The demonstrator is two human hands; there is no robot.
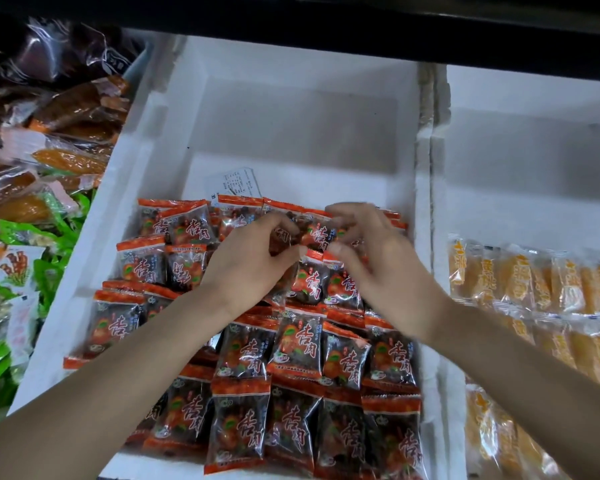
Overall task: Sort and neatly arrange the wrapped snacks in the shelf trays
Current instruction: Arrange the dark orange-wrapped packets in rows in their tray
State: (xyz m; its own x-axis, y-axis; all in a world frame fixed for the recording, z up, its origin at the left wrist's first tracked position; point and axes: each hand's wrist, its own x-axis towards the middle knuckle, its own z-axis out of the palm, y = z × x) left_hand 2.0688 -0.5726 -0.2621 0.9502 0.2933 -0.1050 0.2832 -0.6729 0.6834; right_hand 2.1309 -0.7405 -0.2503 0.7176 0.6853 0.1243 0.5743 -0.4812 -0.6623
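Observation:
A white foam tray (146, 140) holds several rows of red-and-black wrapped snacks (295, 344), filling its near half. Its far half shows bare foam and a printed paper slip (238, 183). My left hand (253, 261) reaches over the middle rows, thumb and fingers pinching a red-and-black snack packet (314, 233) in the back row. My right hand (378, 258) grips the same packet area from the right, fingers curled over it and slightly blurred.
To the right stands a second foam tray (520, 161) with yellow wrapped snacks (534, 282) in rows. At the left lies a pile of brown, orange and green packets (42, 188). A dark shelf edge (326, 26) runs overhead.

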